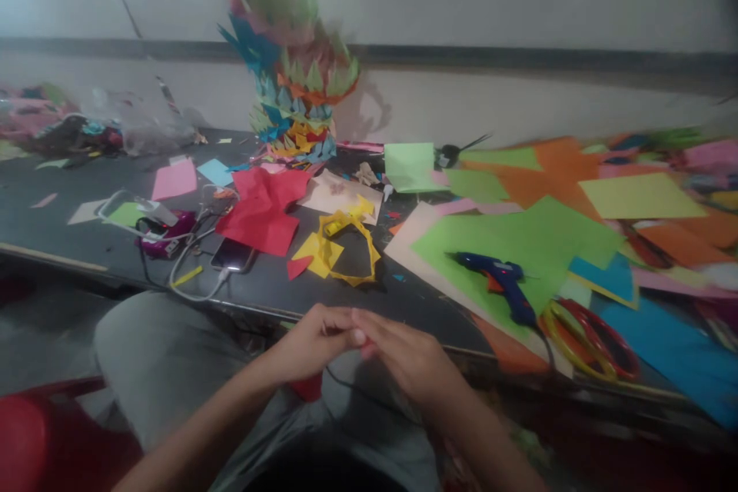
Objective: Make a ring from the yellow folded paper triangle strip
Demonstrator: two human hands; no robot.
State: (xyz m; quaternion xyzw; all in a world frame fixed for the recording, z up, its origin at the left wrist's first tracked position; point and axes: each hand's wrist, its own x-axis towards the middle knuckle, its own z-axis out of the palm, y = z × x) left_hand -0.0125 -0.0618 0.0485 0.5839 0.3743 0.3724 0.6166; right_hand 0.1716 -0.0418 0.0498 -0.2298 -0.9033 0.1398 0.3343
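Observation:
My left hand (319, 340) and my right hand (410, 354) meet at the fingertips above my lap, just in front of the table edge. The fingers of both are drawn together, and what lies between them is mostly hidden; a little red shows by the fingertips. Below the left hand a red patch (307, 387) shows, which I cannot identify. Beyond the hands, on the table, are a yellow paper ring (372, 250) with a pointed edge and a crumpled red paper sheet (268, 207).
A blue glue gun (507, 277) lies on green paper (553, 238), beside scissors with yellow and red handles (600, 342). A phone (234, 255) with a cable and a purple power strip (167, 234) are at left. A tall folded-paper piece (305, 84) stands behind.

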